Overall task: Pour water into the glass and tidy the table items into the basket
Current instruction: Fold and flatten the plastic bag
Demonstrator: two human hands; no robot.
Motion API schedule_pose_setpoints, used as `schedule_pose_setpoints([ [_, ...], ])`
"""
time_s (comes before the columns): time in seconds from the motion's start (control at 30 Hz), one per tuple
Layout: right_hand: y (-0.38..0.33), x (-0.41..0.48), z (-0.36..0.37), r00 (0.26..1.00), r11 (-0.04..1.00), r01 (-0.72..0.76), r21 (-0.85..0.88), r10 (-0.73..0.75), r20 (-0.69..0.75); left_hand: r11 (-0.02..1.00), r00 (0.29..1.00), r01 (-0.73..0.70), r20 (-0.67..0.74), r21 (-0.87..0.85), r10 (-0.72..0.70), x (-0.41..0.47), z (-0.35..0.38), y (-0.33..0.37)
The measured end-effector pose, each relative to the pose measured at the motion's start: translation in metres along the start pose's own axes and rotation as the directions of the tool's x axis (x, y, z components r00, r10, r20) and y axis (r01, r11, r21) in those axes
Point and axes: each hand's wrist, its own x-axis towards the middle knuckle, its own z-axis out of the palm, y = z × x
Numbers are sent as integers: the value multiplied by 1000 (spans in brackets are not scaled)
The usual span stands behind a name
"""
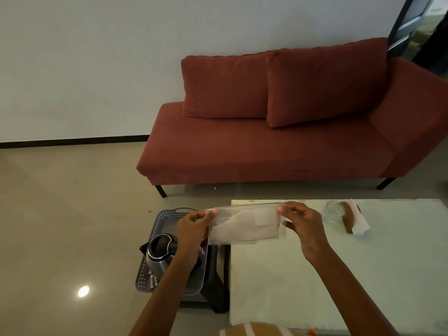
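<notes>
I hold a clear plastic pouch (pixel 244 224) with pale contents stretched between both hands, above the table's left edge. My left hand (pixel 194 226) pinches its left end and my right hand (pixel 300 221) pinches its right end. A grey perforated basket (pixel 158 223) sits on a dark stool left of the table, with a steel kettle (pixel 160 253) inside it. A clear glass (pixel 333 210) stands at the far side of the pale table (pixel 363 275), beside a brown wooden piece (pixel 346 219) and a white tissue (pixel 360 220).
A red sofa (pixel 278 146) with two cushions stands against the wall beyond the table. Shiny tiled floor (pixel 60 214) spreads to the left. Small wrapped items (pixel 152 280) lie in the basket's near corner.
</notes>
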Motion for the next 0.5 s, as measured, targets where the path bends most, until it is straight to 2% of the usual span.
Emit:
schedule_pose_setpoints([
  [0.17,-6,0,3,995,994,88,-69,-91,-31,997,995,-76,-58,26,77,2,2,1],
  [0.27,-12,-3,2,997,996,82,-24,-82,5,991,992,-125,-8,-49,124,1,2,6],
  [0.4,-17,-4,2,993,994,102,-32,-103,-58,978,984,-177,19,-111,180,-3,5,15],
  [0.5,-18,-2,-1,996,996,84,-8,-84,-39,972,979,-157,101,-173,176,-4,5,17],
])
